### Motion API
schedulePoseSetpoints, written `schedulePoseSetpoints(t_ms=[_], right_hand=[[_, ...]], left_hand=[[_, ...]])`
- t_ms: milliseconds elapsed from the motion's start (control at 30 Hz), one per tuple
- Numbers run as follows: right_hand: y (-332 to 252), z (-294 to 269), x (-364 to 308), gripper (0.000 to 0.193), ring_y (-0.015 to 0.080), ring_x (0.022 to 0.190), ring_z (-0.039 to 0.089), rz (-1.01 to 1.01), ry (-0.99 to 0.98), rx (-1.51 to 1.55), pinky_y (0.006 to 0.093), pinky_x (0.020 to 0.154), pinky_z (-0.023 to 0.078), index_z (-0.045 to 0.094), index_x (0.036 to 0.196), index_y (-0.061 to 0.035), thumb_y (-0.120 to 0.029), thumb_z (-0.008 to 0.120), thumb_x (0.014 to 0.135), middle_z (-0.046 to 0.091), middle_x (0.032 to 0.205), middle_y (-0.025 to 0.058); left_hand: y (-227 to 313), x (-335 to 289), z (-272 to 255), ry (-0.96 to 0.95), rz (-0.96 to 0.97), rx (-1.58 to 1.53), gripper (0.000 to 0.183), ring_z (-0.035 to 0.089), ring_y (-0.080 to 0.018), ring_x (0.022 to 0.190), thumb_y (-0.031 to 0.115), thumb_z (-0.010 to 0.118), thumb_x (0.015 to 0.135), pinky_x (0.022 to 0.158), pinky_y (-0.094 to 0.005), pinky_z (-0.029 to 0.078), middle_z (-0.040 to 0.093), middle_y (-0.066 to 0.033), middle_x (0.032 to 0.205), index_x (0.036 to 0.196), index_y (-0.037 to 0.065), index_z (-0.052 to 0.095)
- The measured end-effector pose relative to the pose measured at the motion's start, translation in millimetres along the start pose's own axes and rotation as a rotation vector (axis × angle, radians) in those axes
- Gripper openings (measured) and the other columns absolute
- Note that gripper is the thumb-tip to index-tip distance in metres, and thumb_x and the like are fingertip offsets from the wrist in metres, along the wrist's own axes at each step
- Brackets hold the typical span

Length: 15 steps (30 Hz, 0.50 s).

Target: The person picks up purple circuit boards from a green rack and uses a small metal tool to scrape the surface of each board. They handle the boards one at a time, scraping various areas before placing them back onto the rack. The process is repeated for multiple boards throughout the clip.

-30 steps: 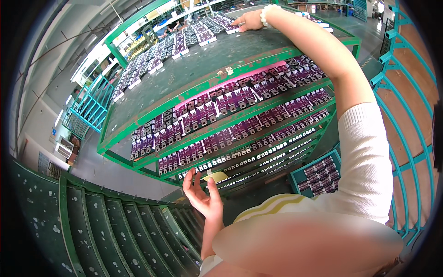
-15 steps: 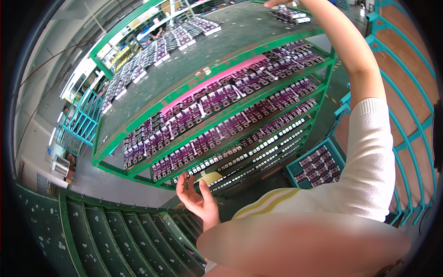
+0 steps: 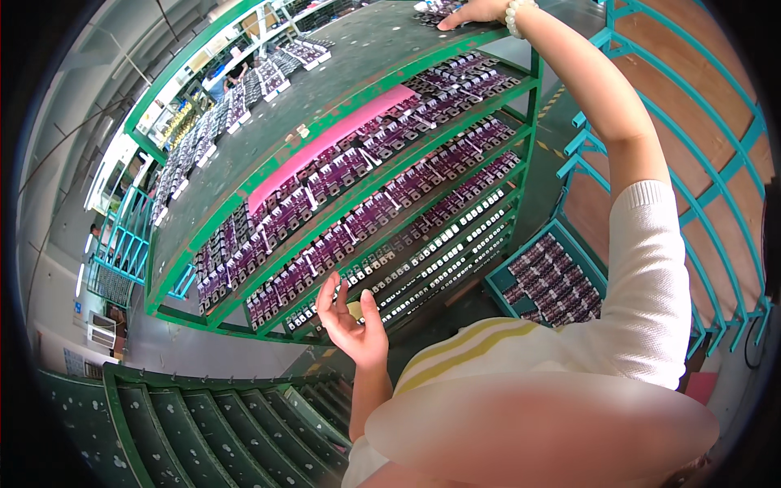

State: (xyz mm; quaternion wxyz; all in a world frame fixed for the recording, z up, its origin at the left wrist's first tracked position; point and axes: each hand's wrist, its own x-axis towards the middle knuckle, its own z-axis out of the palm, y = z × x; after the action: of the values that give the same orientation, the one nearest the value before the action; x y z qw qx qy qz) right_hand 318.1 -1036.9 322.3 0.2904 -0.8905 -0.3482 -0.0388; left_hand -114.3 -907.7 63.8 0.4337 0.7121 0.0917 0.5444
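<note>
My right hand [image 3: 480, 11] reaches over the far right corner of the green table top [image 3: 358, 57]. Its thumb is stretched out, and the frame's top edge cuts off part of the fingers. Beside it lies a small pile of dark and white parts [image 3: 433, 11], and I see nothing held. A beaded bracelet [image 3: 517, 15] circles that wrist. My left hand [image 3: 356, 327] is raised, palm up, in front of the lower shelves, its fingers apart with nothing in them. Nearest to it are rows of small dark and white parts [image 3: 370, 272].
Under the table top, green-framed shelves carry rows of purple parts [image 3: 325, 244] and a pink sheet [image 3: 325, 146]. A teal crate [image 3: 561, 276] of similar parts stands right. Blue racks [image 3: 700, 163] with brown boards flank the far right; a dark green slatted rack [image 3: 211, 423] stands lower left.
My view has shifted, so the table and shelves sit farther left and higher. My right hand is now at the pile; it was left of it. My left hand stays raised.
</note>
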Motion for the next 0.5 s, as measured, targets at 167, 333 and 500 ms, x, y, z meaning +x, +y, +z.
schedulePoseSetpoints(t_ms=[167, 333, 500], right_hand=[[-11, 9, -29, 0.084, 0.033, 0.098, 0.062, -0.139, 0.454, -0.28, 0.0365, 0.084, 0.05, 0.052, 0.118, 0.0018, -0.051, 0.081, 0.059, 0.061, 0.107, 0.023], [-14, 13, -71, 0.087, 0.0327, 0.101, 0.059, -0.504, 0.695, -0.092, 0.0362, 0.089, 0.048, 0.044, 0.128, -0.0037, -0.041, 0.082, 0.06, 0.056, 0.117, 0.0188], [-42, 41, -153, 0.094, 0.0306, 0.114, 0.054, -0.807, 0.433, 0.068, 0.0361, 0.096, 0.044, 0.041, 0.133, -0.0026, -0.03, 0.086, 0.054, 0.054, 0.122, 0.0174]], left_hand=[[1, -6, 3, -0.012, -0.001, -0.021, 0.049, 0.046, -0.0241, 0.123, -0.008, 0.056, 0.085, 0.104, -0.0392, 0.039, 0.046, -0.0167, 0.13, 0.13, -0.001, 0.039], [5, -6, 13, -0.045, -0.007, -0.029, 0.047, 0.046, -0.0233, 0.122, -0.008, 0.057, 0.085, 0.102, -0.039, 0.04, 0.046, -0.0154, 0.129, 0.128, -0.001, 0.041], [12, 5, 20, -0.197, 0.032, -0.042, 0.039, 0.048, -0.0241, 0.12, -0.006, 0.053, 0.088, 0.1, -0.0402, 0.043, 0.047, -0.0148, 0.128, 0.126, -0.002, 0.044]])
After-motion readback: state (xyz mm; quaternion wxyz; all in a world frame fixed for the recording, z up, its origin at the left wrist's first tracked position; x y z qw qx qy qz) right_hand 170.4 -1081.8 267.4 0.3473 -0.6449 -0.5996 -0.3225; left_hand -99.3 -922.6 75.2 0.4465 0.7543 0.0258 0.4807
